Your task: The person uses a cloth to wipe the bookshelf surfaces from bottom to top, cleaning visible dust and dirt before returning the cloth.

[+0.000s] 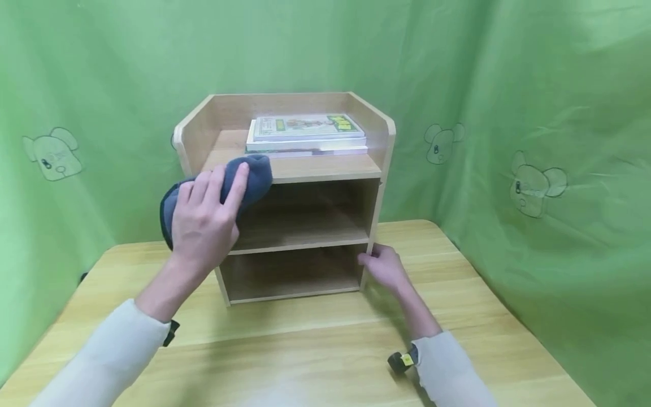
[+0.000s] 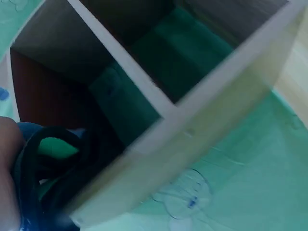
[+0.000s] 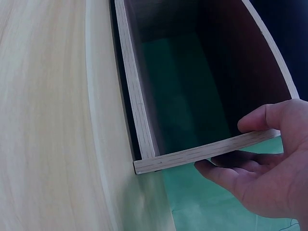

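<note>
A small wooden shelf unit (image 1: 373,209) with a raised rim on top stands on the table. My left hand (image 1: 205,223) holds a folded blue-grey cloth (image 1: 257,176) at the front left of its top board. In the left wrist view the dark cloth (image 2: 30,168) forms a loop beside the side panel (image 2: 192,134). Low on the right, my right hand (image 1: 386,268) grips the unit's side panel. The right wrist view shows the thumb inside that panel (image 3: 207,151) and the fingers outside it.
A short stack of books (image 1: 307,135) lies on the top board, toward its right side. Below are two open compartments. The light wooden table (image 1: 315,350) has green curtains (image 1: 508,113) around it, printed with cartoon animal heads.
</note>
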`<state>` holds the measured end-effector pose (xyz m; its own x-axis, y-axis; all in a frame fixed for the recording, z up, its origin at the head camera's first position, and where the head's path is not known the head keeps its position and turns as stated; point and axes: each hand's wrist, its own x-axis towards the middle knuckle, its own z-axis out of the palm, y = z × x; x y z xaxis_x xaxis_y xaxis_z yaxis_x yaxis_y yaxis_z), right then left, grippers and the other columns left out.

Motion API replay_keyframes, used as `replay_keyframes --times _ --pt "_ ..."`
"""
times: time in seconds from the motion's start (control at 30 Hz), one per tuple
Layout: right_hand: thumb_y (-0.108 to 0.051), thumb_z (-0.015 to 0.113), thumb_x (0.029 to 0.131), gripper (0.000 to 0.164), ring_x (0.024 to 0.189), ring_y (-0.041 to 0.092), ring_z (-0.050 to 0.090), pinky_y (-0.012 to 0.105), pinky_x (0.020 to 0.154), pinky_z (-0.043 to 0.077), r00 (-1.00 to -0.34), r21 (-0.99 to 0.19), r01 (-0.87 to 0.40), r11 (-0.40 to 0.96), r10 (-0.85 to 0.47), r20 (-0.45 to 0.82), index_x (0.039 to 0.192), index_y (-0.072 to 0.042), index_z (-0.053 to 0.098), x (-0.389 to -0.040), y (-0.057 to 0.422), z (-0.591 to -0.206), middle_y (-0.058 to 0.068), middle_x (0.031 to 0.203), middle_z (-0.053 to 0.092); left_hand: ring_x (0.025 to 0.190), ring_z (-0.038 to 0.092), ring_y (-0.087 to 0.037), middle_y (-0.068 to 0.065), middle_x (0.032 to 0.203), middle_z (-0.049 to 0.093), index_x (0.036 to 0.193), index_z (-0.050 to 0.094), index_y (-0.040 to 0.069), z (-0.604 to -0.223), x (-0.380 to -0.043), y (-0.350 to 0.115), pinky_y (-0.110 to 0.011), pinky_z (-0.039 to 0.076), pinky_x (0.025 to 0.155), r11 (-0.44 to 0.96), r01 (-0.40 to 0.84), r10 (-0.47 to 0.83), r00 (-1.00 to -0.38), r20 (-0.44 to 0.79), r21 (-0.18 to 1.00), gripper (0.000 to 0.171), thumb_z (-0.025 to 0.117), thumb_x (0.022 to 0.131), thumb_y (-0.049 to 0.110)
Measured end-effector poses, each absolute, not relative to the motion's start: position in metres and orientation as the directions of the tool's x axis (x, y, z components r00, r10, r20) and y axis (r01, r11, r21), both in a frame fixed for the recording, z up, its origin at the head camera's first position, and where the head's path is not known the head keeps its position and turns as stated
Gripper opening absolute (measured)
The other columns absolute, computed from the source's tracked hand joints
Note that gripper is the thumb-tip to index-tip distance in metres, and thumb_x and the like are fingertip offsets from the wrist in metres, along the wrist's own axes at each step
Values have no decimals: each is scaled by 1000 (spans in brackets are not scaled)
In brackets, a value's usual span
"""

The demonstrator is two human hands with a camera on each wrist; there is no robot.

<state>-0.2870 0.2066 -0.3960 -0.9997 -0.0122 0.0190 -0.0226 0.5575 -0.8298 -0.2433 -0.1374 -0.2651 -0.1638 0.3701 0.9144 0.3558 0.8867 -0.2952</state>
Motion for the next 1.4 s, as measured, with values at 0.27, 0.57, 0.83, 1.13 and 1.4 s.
replay_keyframes --times 0.27,0.57,0.83,1.13,1.4 --pt "-23 61 92 46 95 28 65 35 78 54 -999 -826 -35 563 -1 42 129 6 62 -291 206 -394 25 119 69 99 65 -41 -27 117 68 136 60 3 -249 -252 -79 -48 52 76 772 439 568 -150 809 -460 54 53 82 1" --pt "-19 60 93 34 54 12 36 27 48 36 -999 -848 -44 528 -21 39 117 3 66 -291 210 -396 1 66 45 96 63 -34 -22 107 67 133 61 10 -238 -269 -6 -42 51 86 662 492 685 -90 723 -565 46 56 87 9" --pt "-18 61 91 33 50 12 36 26 45 34 -998 -851 -55 522 -26 49 115 3 69 -290 206 -398 -3 58 41 91 63 -30 -18 101 69 127 68 10 -242 -277 21 -38 51 80 676 443 666 -24 746 -589 37 44 99 11" --pt "-18 60 93 38 50 12 35 26 45 33 -1000 -856 -17 517 -14 11 124 3 65 -286 208 -397 -3 60 41 94 62 -31 -15 104 66 127 66 8 -238 -277 7 -40 51 86 625 490 712 -40 701 -607 39 45 94 5" --pt "-23 62 91 46 61 16 44 30 54 42 -1000 -830 -13 558 5 19 127 4 64 -288 208 -397 8 78 58 101 62 -36 -20 111 67 132 65 10 -239 -272 -47 -46 51 91 622 582 697 -108 708 -524 46 57 87 4"
